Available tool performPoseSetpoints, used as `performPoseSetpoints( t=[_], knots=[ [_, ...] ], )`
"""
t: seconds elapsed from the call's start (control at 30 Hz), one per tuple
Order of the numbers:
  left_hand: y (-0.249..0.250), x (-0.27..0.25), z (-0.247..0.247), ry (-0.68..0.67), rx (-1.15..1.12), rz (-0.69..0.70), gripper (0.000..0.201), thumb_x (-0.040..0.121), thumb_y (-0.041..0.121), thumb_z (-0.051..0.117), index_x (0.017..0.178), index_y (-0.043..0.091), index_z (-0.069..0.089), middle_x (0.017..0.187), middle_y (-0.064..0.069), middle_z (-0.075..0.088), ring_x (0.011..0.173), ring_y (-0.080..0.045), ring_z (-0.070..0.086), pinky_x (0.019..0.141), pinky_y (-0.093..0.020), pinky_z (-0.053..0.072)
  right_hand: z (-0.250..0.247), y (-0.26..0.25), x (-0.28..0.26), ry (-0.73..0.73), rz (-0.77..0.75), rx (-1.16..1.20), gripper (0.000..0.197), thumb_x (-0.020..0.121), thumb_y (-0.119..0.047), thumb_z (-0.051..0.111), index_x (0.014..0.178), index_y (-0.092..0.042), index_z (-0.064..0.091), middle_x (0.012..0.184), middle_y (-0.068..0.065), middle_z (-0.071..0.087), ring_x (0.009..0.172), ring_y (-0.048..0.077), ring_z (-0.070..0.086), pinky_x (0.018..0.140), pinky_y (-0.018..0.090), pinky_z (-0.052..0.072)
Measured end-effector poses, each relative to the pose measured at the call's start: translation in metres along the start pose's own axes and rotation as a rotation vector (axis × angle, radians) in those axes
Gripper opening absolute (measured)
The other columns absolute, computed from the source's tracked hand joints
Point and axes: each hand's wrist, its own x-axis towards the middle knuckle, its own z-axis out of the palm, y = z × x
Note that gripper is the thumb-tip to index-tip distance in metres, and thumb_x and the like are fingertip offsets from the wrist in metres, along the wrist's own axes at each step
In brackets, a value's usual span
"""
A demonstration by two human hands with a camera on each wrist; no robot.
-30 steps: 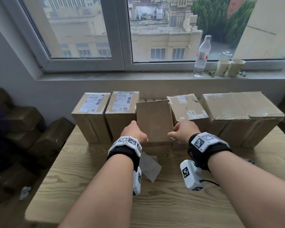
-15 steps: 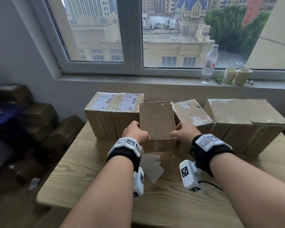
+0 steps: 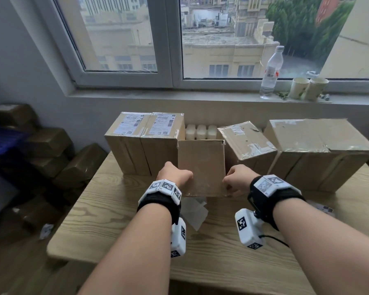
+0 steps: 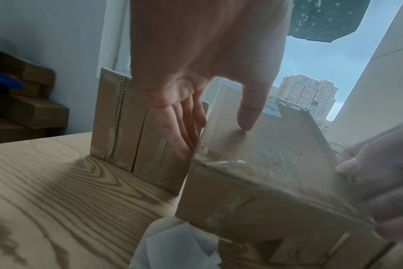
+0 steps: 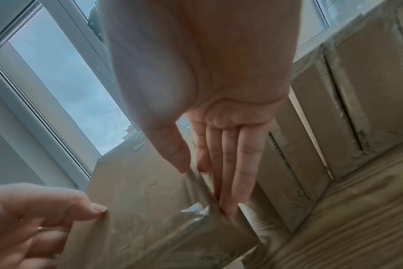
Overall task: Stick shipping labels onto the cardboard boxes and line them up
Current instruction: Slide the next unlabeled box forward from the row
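1. Far left, off the table, there's a heap of brown boxes on the floor against the wall. Kinda dark over there, can't make out much more.
2. On the wooden table, two labelled boxes stand side by side at the left end of the row, touching each other, each with a white shipping label on its top face.
3. The left hand grasps the plain box by its left edge. From the wrist view its fingers lie straight down the box's left side and the thumb presses on the face turned to the camera, so it's a pinch around that corner.
4. That plain box is right in the middle, in the gap of the row, just beside the second labelled box. It's tilted, near edge raised off the table, no label on the face that shows.
5. Under and in front of it lie some white paper sheets. Behind it, a cluster of white bottles peeks out.
6. The right hand grasps the box's right edge the same way, thumb on the front, fingers flat along the side.
7. Next comes a taped box, leaning, then a big box at the right end.
8. Up on the windowsill: a water bottle and two paper cups.
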Motion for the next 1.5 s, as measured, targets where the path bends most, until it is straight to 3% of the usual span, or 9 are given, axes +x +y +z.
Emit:
performPoseSetpoints(
  t=[0.17,0.27,0.4,0.47,0.67,0.93,1.07,1.23,1.5],
  knots=[
    [0.006,-0.007,0.006,0.077,0.102,0.126,0.105,0.071,0.045,0.072,0.150,0.022,0.008,0.135,-0.012,0.048,0.121,-0.030,0.053,0.094,-0.035,0.044,0.001,0.000,0.002,-0.031,-0.079,0.037,0.032,0.079,-0.001,0.058,0.104,-0.019,0.063,0.082,0.005,0.068,0.077,0.030,0.070,0.073,0.042,0.059],
    [0.019,-0.009,0.012,0.125,0.277,0.231,0.126,0.067,0.050,0.078,0.148,0.041,-0.019,0.132,-0.015,0.041,0.120,-0.033,0.051,0.099,-0.043,0.044,0.001,0.005,0.009,-0.014,-0.122,0.043,0.049,0.075,-0.002,0.060,0.119,-0.021,0.063,0.081,-0.002,0.064,0.080,0.030,0.068,0.072,0.041,0.058],
    [0.034,-0.002,0.013,0.111,0.449,0.252,0.138,0.061,0.052,0.083,0.144,0.045,-0.026,0.127,-0.017,0.040,0.113,-0.035,0.055,0.088,-0.044,0.048,-0.019,0.009,0.001,0.369,-0.149,-0.074,0.045,0.083,-0.011,0.056,0.123,-0.031,0.059,0.113,0.004,0.068,0.105,0.026,0.063,0.096,0.039,0.051],
    [0.037,0.002,0.010,0.056,0.486,0.238,0.138,0.059,0.052,0.085,0.144,0.046,-0.023,0.127,-0.016,0.039,0.111,-0.035,0.057,0.085,-0.044,0.049,-0.031,0.012,0.004,0.446,-0.142,-0.124,0.050,0.084,-0.013,0.057,0.130,-0.032,0.054,0.121,0.005,0.065,0.111,0.027,0.060,0.097,0.038,0.049],
    [0.040,0.006,0.001,0.013,0.456,0.248,0.116,0.055,0.044,0.089,0.142,0.042,0.012,0.127,-0.014,0.042,0.107,-0.034,0.059,0.084,-0.042,0.050,-0.030,0.009,0.024,0.284,-0.086,-0.301,0.044,0.089,-0.013,0.055,0.132,-0.020,0.050,0.130,0.011,0.057,0.118,0.032,0.055,0.097,0.035,0.046],
    [0.035,0.012,-0.001,-0.004,0.371,0.254,0.109,0.055,0.037,0.091,0.137,0.039,0.019,0.125,-0.010,0.049,0.107,-0.030,0.060,0.089,-0.041,0.051,-0.027,-0.009,0.034,0.294,-0.134,-0.247,0.032,0.090,-0.011,0.050,0.122,-0.011,0.056,0.118,0.014,0.062,0.113,0.033,0.057,0.093,0.034,0.046],
    [0.025,0.013,-0.001,0.047,0.179,0.201,0.125,0.058,0.031,0.090,0.148,0.036,0.004,0.122,-0.007,0.058,0.110,-0.029,0.060,0.092,-0.038,0.050,-0.026,-0.007,0.024,0.270,-0.168,0.117,0.018,0.091,-0.013,0.049,0.097,-0.016,0.066,0.082,0.011,0.074,0.076,0.028,0.074,0.077,0.042,0.060],
    [0.014,0.011,0.004,0.089,0.055,0.128,0.083,0.061,0.032,0.088,0.132,0.018,0.046,0.124,-0.003,0.062,0.114,-0.023,0.060,0.097,-0.032,0.048,-0.017,-0.006,0.008,0.114,-0.162,0.092,0.036,0.097,-0.032,0.052,0.093,0.000,0.069,0.080,0.013,0.073,0.070,0.026,0.074,0.073,0.041,0.061],
    [0.011,-0.007,-0.008,0.155,-0.096,0.194,0.068,0.065,0.021,0.085,0.126,0.021,0.054,0.119,0.003,0.066,0.109,-0.017,0.061,0.090,-0.023,0.044,-0.026,-0.005,-0.007,0.214,-0.308,0.042,0.020,0.090,-0.023,0.063,0.088,-0.007,0.075,0.075,0.008,0.075,0.072,0.019,0.073,0.081,0.039,0.059]
  ],
)
